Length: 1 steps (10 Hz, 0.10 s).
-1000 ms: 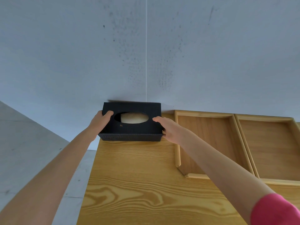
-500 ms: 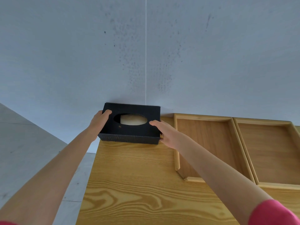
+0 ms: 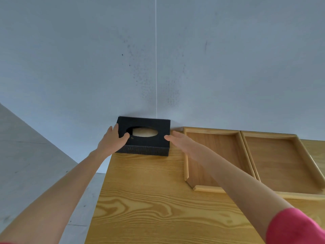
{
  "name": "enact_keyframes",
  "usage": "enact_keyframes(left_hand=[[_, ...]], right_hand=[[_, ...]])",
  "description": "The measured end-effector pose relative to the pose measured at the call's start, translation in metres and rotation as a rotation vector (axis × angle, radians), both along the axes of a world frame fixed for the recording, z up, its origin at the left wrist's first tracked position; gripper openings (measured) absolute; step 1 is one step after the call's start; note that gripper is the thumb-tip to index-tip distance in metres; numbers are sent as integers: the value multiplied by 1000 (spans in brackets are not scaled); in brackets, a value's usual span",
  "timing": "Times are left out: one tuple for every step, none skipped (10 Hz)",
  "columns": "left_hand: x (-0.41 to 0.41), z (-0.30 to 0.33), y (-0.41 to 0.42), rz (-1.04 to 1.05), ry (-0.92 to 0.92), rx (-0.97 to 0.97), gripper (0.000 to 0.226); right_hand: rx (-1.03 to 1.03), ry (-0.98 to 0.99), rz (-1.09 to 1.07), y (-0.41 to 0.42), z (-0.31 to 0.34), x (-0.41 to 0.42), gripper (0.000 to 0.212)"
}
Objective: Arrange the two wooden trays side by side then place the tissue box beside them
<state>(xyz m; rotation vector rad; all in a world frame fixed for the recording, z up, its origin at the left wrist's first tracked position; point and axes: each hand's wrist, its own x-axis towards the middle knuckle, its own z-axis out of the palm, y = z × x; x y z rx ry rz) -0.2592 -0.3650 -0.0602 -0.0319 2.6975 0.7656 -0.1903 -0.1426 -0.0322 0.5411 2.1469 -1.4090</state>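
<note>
The black tissue box [image 3: 149,124] with an oval opening rests on the wooden table [image 3: 149,191] at its far left corner, against the wall. My left hand [image 3: 112,141] grips the box's left end, thumb on top. My right hand [image 3: 182,143] is flat with straight fingers, its fingertips at the box's right end and holding nothing. Two wooden trays lie side by side to the right of the box: the left tray [image 3: 211,130] and the right tray [image 3: 267,133]. A narrow gap separates the box from the left tray. My right forearm hides part of the left tray.
A grey wall [image 3: 158,67] rises directly behind the table. The table's left edge runs just below the box, with grey floor [image 3: 26,155] beyond it. Bare tabletop lies in front of the box and trays.
The tissue box has moved back to the wall and now lies flat on the table. My right hand has released its end and straightened out; my left hand stays on the box.
</note>
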Motion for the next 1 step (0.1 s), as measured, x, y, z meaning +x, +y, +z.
enact_keyframes(left_hand=[[13, 17, 9, -40, 67, -32, 67]], right_hand=[[160, 86, 80, 1, 16, 14, 64]])
